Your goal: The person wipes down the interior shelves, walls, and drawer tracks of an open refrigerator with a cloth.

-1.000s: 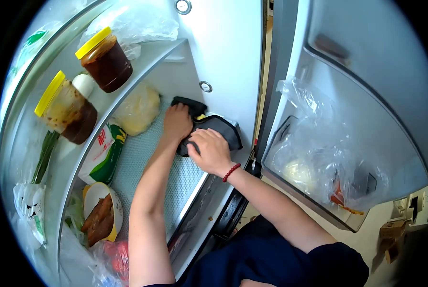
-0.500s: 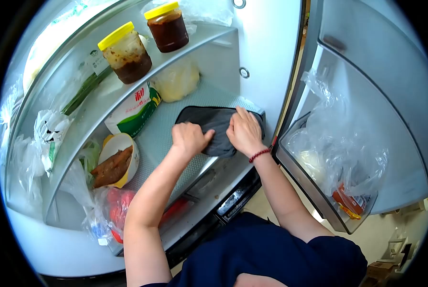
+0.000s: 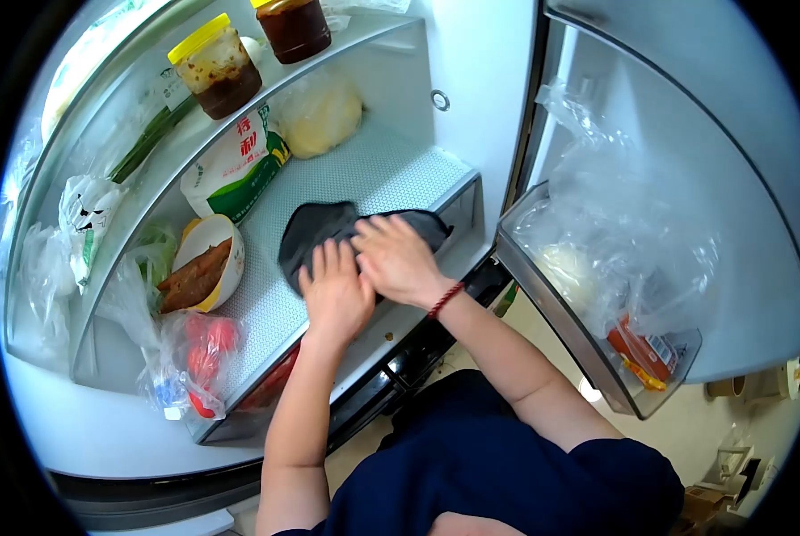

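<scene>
A dark grey cloth [image 3: 315,237] with black edging lies bunched on the textured lower shelf [image 3: 382,179] of a fridge. Resting on its near part is my left hand [image 3: 337,290], palm down with the fingers stretched out and slightly spread. My right hand [image 3: 398,261] lies beside it, also flat on the cloth, its fingers pointing left and its thumb side close to the left hand. A red bead bracelet [image 3: 446,300] circles the right wrist. The cloth under both palms is hidden.
Left of the cloth stand a bowl [image 3: 232,277] with a brown root vegetable, a green-white packet [image 3: 239,165] and a bagged red item [image 3: 208,353]. Yellow-lidded jars [image 3: 217,76] sit on the shelf above. The open door's bin [image 3: 565,335] holds plastic bags at the right.
Both hands and the cloth have moved left and toward me along the shelf. My hands are closer together, their fingers flatter, and the cloth is more folded. The view has shifted slightly.
</scene>
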`<state>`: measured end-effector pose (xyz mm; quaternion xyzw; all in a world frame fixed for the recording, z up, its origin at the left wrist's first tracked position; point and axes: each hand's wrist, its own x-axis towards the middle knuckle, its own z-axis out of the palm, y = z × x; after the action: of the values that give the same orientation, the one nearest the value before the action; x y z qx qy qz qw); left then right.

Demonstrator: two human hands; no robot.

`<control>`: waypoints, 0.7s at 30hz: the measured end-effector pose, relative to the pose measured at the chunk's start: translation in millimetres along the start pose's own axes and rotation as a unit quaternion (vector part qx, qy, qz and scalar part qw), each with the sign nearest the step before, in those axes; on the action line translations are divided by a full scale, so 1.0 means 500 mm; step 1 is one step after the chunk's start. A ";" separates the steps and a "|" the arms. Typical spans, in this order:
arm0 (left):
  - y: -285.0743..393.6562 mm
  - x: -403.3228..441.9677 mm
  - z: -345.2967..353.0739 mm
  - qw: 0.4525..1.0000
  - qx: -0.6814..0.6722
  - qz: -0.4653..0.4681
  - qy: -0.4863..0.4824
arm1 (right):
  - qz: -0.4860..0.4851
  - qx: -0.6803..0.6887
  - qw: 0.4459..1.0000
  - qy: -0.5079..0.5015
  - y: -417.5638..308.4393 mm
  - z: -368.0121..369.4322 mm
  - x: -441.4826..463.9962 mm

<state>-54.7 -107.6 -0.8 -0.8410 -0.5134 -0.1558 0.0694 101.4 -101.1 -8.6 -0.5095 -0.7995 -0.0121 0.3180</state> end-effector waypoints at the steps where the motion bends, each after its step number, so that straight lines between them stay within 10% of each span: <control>1: -0.012 -0.028 -0.011 1.000 0.008 -0.017 -0.001 | -0.009 0.010 1.000 0.014 -0.017 0.015 0.000; 7: -0.024 0.153 0.020 0.988 -0.035 -0.098 -0.111 | 0.123 -0.083 0.981 -0.125 0.082 0.027 0.156; 12: 0.081 0.320 0.078 0.985 -0.075 -0.035 -0.151 | 0.301 -0.132 0.943 0.049 0.226 0.022 0.164; 21: 0.124 0.400 0.129 0.956 -0.157 0.161 -0.188 | 0.324 -0.073 0.899 0.285 0.168 -0.007 0.018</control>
<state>97.7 50.0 7.8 -0.9269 -0.3440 -0.0605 -0.1371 169.7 -54.6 -26.9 -0.7368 -0.4622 -0.1119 0.4806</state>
